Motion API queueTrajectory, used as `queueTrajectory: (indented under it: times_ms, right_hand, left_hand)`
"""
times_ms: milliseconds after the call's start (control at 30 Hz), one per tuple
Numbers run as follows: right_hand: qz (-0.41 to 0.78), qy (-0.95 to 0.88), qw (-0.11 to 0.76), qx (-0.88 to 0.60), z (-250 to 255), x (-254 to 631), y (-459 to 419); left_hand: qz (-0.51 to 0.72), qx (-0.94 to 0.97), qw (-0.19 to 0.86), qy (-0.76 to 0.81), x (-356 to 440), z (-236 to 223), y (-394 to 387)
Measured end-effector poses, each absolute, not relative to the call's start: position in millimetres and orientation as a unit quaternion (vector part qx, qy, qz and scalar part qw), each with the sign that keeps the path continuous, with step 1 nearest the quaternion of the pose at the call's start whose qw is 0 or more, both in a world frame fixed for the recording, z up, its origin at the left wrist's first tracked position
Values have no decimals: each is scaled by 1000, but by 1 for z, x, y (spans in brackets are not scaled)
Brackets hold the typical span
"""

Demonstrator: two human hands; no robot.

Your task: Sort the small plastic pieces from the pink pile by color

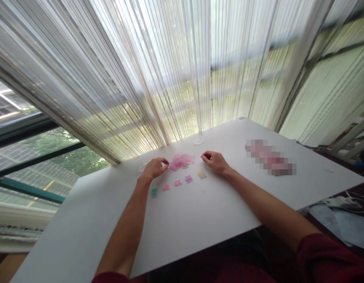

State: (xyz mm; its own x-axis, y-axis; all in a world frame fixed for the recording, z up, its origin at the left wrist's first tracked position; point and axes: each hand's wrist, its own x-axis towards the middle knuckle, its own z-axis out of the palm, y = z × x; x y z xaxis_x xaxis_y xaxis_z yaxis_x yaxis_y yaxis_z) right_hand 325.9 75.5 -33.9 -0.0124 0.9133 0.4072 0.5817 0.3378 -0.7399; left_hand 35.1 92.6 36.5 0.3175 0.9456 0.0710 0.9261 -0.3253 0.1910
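Observation:
A loose pile of small pink, purple and bluish thin pieces [181, 161] lies on the white table. At the pile's left edge is my left hand [156, 168], its thumb and index finger curved together in a pinch; anything between the tips is too small to make out. To the right of the pile, apart from it, my right hand [216, 162] is closed with curled fingers, and their contents are hidden. In front of the pile runs a row of small groups: teal [154, 192], bright pink [166, 187], light pink [177, 182], purple [188, 179] and pale yellow [201, 174].
A clear round dish or lid [198, 140] stands behind the pile, near the curtain [182, 78]. Another faint clear round item [142, 167] is partly behind my left hand. On the right of the table [199, 232] lies a pixelated reddish object [270, 158].

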Motion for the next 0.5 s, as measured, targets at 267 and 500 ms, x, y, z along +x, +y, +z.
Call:
queueTrajectory:
  times_ms: [267, 500]
  right_hand:
    - [192, -688, 442, -543, -34, 326, 75]
    - [193, -690, 434, -546, -34, 326, 75]
  left_hand:
    - [69, 825, 48, 559, 48, 43, 78]
    - [27, 815, -21, 579, 60, 46, 80]
